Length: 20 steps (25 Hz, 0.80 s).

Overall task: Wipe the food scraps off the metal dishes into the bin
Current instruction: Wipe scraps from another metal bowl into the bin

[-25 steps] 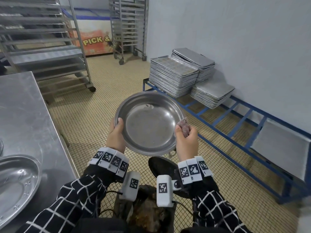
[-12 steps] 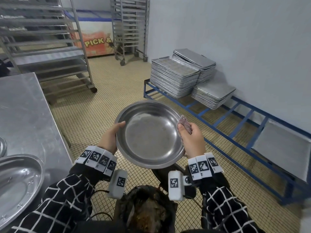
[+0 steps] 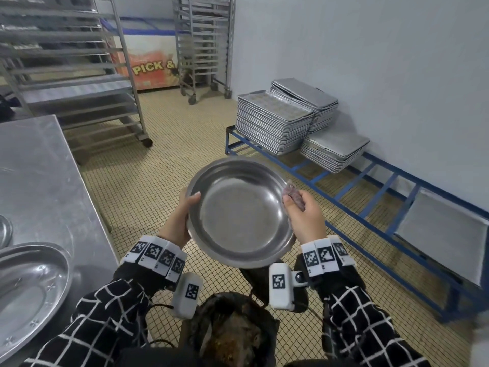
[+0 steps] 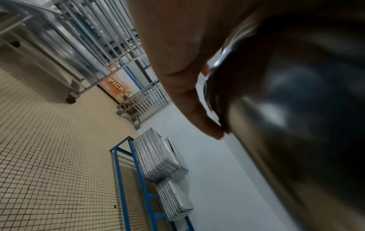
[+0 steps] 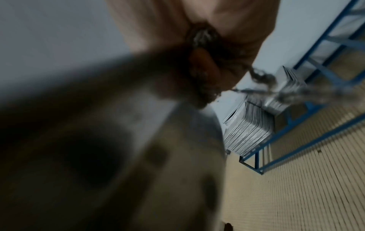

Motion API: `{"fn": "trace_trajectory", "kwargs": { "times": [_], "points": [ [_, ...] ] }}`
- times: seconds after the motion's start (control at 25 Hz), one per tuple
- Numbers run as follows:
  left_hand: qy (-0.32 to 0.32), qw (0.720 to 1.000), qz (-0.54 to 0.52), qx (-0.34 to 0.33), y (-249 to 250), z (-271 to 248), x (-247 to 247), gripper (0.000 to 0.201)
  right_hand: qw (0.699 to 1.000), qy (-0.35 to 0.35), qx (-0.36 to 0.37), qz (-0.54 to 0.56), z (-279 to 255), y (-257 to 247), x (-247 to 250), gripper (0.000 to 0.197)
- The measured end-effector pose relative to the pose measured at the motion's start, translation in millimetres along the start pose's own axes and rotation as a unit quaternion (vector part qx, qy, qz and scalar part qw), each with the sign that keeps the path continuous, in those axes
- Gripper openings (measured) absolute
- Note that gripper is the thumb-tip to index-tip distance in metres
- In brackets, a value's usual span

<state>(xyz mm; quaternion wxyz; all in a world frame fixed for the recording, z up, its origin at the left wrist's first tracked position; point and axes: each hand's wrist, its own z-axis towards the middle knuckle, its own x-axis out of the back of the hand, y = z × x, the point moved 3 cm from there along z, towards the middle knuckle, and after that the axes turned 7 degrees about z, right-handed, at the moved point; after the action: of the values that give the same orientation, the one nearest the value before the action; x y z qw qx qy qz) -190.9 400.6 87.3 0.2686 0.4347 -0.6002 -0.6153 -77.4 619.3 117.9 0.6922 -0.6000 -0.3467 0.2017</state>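
Note:
A round metal dish (image 3: 239, 210) is held up over the floor, its hollow tilted toward me. My left hand (image 3: 180, 221) grips its left rim with the thumb lying inside the edge; the left wrist view shows the dish underside (image 4: 296, 109) against the fingers (image 4: 189, 96). My right hand (image 3: 304, 215) holds a crumpled greyish wipe (image 3: 292, 193) at the dish's right rim; the right wrist view shows the wipe (image 5: 203, 37) bunched in the palm. The bin (image 3: 232, 332), lined with a dark bag and holding brown scraps, stands below the dish.
A steel table (image 3: 39, 181) at left carries another metal dish (image 3: 26, 287). A low blue rack (image 3: 370, 181) along the right wall bears stacks of baking trays (image 3: 272, 120). Wheeled tray racks (image 3: 74, 62) stand at the back. Tiled floor lies between.
The dish has risen and tipped more toward me. The right hand with the wipe has slid up along the right rim. The left thumb now lies flatter along the left rim.

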Motion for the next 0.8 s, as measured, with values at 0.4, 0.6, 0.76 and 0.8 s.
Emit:
{"fn": "trace_trajectory", "kwargs": {
  "times": [0.4, 0.6, 0.76, 0.8],
  "points": [
    [0.096, 0.995, 0.006, -0.033, -7, -7, -17, 0.024, 0.991, 0.056, -0.029, 0.117, -25, 5, -26, 0.017],
    [0.014, 0.999, 0.035, 0.005, -13, -5, -26, 0.066, 0.992, 0.050, -0.014, 0.118, -10, 1, -14, 0.009],
    [0.004, 0.998, -0.053, -0.024, 4, -4, -5, 0.045, 0.999, -0.031, -0.001, 0.043, 4, -1, -1, 0.005],
    [0.004, 0.998, -0.055, -0.023, 6, -5, -2, 0.034, 0.998, -0.052, -0.001, 0.032, 5, -2, 1, 0.007]
  ]
}}
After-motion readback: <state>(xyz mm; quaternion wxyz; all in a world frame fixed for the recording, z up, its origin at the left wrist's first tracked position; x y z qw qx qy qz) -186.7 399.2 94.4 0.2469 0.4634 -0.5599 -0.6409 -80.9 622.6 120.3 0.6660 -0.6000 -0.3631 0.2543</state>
